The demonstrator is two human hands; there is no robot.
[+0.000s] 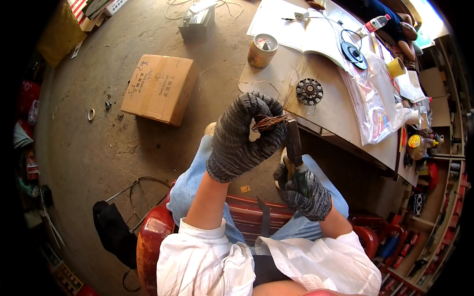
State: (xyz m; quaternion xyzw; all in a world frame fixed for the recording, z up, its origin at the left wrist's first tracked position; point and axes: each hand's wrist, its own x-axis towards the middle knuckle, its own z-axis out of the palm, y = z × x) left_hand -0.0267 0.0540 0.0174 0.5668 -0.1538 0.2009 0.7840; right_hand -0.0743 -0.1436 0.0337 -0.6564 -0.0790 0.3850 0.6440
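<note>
My left hand [239, 140], in a grey-black knit glove, is raised in front of me with its fingers curled round a small tangled bundle of copper wire [269, 123]. My right hand [308, 195], gloved the same way, is lower down over my right thigh. It grips the handle of a tool with a flat dark blade [294, 143], its exact kind unclear. The blade points up and its tip is close beside the wire bundle; whether they touch cannot be told. A dark slotted round core [309, 92], like a motor part, lies on the table just beyond.
The table [291, 111] also bears a tin can [262, 51], an open book [284, 24], a black disc with a cable [353, 54], a plastic bottle [374, 24] and plastic bags [370, 106]. A cardboard box [159, 89] stands on the floor. Another person [395, 27] is at the far right.
</note>
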